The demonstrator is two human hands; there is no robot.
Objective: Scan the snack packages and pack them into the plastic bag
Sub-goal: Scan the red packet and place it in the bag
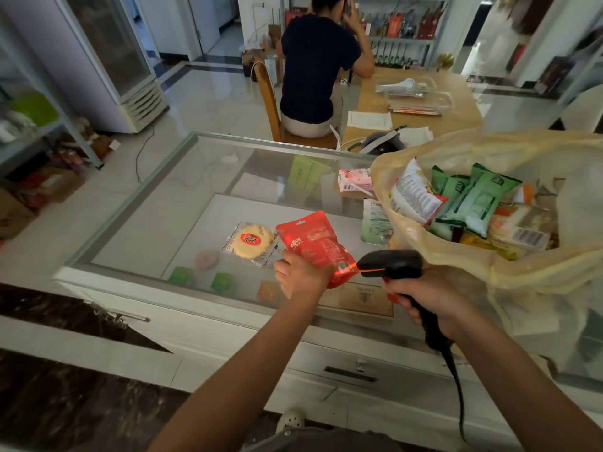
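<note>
My left hand [298, 277] grips a red snack pouch [313, 244] by its lower edge, above the glass counter [156, 203]. My right hand [427, 295] holds a black barcode scanner [396, 264] whose red beam falls on the pouch's barcode corner. A translucent yellowish plastic bag [483, 269] stands open at the right, with several snack packages [473, 203] inside, green, white and orange ones. On the glass lie a round yellow cake in clear wrap [253, 241], a pink packet [355, 180] and a pale green packet [373, 223].
A person in a dark shirt [318, 70] sits on a wooden chair beyond the counter, at a wooden table [421, 115] with papers and a clear tray. A white fridge [107, 60] stands at the back left. The scanner's cable [456, 386] hangs down at my right.
</note>
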